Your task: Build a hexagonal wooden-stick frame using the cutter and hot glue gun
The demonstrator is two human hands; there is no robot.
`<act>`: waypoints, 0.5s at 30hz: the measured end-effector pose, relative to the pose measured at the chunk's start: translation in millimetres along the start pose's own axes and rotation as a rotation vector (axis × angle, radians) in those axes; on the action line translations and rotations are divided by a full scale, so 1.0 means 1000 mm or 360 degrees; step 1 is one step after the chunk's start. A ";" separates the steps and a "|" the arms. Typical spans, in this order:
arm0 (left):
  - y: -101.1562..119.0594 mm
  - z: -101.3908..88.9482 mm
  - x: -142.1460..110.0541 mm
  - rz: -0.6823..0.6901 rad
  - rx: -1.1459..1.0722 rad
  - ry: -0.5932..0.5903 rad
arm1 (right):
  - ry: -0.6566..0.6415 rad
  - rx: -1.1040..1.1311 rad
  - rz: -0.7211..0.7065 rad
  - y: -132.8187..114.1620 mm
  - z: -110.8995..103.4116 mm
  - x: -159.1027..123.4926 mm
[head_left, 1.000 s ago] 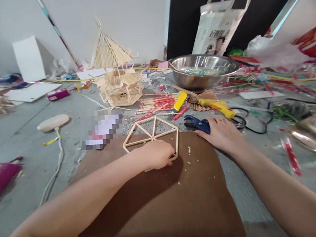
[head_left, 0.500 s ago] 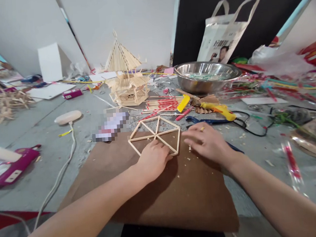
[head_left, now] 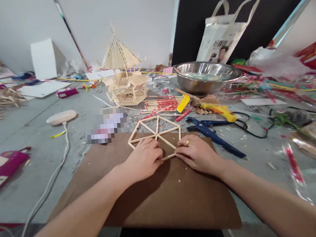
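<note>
A many-sided frame of thin wooden sticks [head_left: 167, 141], with spokes meeting at a hub, lies on a brown cardboard sheet [head_left: 164, 204]. My left hand [head_left: 144, 158] is closed over its near side, hiding part of the edge and a spoke. At the near right corner, my right hand [head_left: 198, 153] pinches the frame with thumb and fingers. Between both hands a short length of the near stick shows. Blue pliers-like cutters [head_left: 221, 141] rest just beyond my right hand. Red-marked sticks [head_left: 162, 105] lie behind the frame.
Farther back stands a pagoda-like stick model [head_left: 124, 59], beside a steel basin [head_left: 196, 85]. A yellow-handled tool [head_left: 219, 110] trails a black cord. To the left are a blurred flat object [head_left: 107, 128], a white corded device [head_left: 62, 117] and a purple power strip [head_left: 5, 172].
My right hand has come left and down from beside the frame onto its near right corner. My left hand has shifted slightly left, still on the frame. More of the blue cutters shows.
</note>
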State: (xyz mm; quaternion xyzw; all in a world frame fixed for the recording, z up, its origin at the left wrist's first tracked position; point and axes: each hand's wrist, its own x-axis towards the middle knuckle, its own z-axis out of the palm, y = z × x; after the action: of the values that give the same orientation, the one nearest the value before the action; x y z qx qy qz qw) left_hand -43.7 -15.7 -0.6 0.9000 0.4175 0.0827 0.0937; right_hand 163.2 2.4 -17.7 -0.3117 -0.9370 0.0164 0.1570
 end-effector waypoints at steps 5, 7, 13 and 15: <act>-0.004 0.002 0.002 -0.0057 -0.0172 0.0002 | 0.0163 0.0126 0.0101 0.010 -0.010 -0.001; -0.007 0.002 0.003 -0.0093 -0.0313 0.0030 | 0.0424 0.0112 0.0414 0.024 -0.021 -0.005; -0.019 0.005 0.008 -0.0398 -0.0634 0.0152 | 0.0561 -0.0320 0.1685 0.097 -0.055 -0.031; -0.021 0.007 0.010 -0.0430 -0.0651 0.0168 | 0.0413 -0.0387 0.1821 0.120 -0.061 -0.035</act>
State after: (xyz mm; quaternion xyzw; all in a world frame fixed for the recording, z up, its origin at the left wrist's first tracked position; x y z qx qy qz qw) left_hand -51.4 4.7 -11.7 0.7928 0.5128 0.1991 0.2622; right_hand 277.5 73.9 14.6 -0.7818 -0.5888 -0.0471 0.1995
